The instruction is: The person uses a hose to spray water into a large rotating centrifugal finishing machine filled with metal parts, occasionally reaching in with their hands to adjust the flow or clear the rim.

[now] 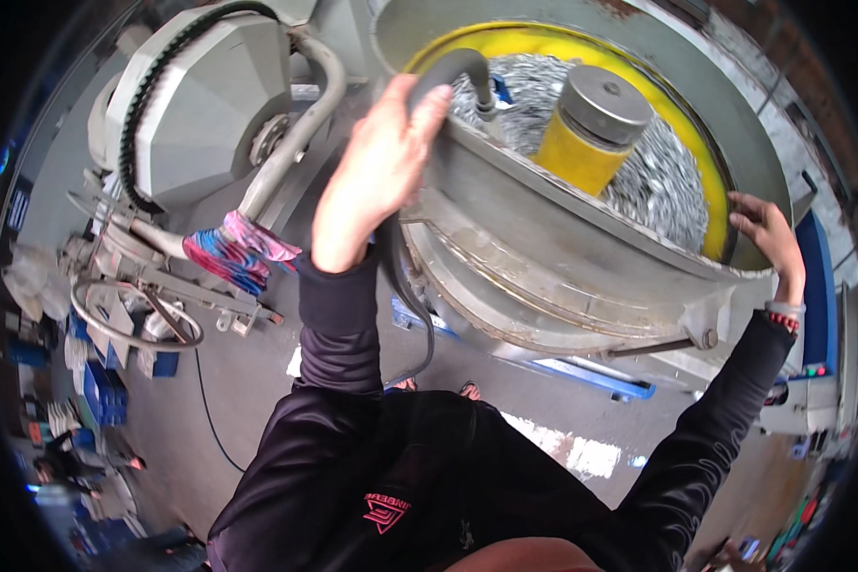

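My left hand (377, 167) is closed around a dark grey hose (458, 65) at the near left rim of a large round machine bowl (543, 253). The hose bends over the rim, and its nozzle end, with a blue part by it, points down into the bowl. Small silvery pieces (672, 181), blurred, fill the yellow-lined inside around a yellow post (586, 153) with a grey metal cap. My right hand (770, 234) is at the bowl's right rim, its fingers apart and holding nothing; whether they touch the wall is hard to tell.
To the left stands a grey many-sided drum (205, 105) with a black toothed belt, beside a bent pipe with a colourful cloth (241, 253) tied on. A handwheel (138, 315) and blue crates (105, 391) lie lower left. Blue framing (582, 372) runs under the bowl.
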Available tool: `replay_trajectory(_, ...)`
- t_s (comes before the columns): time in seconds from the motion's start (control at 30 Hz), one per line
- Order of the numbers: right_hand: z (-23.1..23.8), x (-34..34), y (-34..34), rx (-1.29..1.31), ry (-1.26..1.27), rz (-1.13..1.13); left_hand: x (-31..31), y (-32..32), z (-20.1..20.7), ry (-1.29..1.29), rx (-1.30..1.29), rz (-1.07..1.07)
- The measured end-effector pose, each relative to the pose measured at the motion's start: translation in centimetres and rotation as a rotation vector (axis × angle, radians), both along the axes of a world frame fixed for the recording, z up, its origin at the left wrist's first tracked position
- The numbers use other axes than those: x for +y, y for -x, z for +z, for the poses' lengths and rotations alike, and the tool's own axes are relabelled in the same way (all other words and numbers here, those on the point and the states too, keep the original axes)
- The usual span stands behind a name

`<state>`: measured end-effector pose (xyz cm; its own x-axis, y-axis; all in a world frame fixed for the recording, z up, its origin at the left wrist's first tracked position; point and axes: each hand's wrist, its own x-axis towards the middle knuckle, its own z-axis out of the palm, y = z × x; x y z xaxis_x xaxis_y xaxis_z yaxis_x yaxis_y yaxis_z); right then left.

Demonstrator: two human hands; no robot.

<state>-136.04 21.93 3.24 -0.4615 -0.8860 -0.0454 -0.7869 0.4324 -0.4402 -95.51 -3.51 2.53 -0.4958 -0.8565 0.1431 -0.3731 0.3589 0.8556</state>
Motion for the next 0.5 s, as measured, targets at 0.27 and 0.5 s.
replay_trajectory(0.27,1.5,-0.1,-3.2,0.075,-0.001,-0.033,1.3,-0.1,0.4,-0.063,0.148,-0.021)
replay_trajectory(0.5,1.2,-0.2,-3.1,0.136,0.082,0.043,1.9,0.4,0.5,-0.066,0.139,0.072)
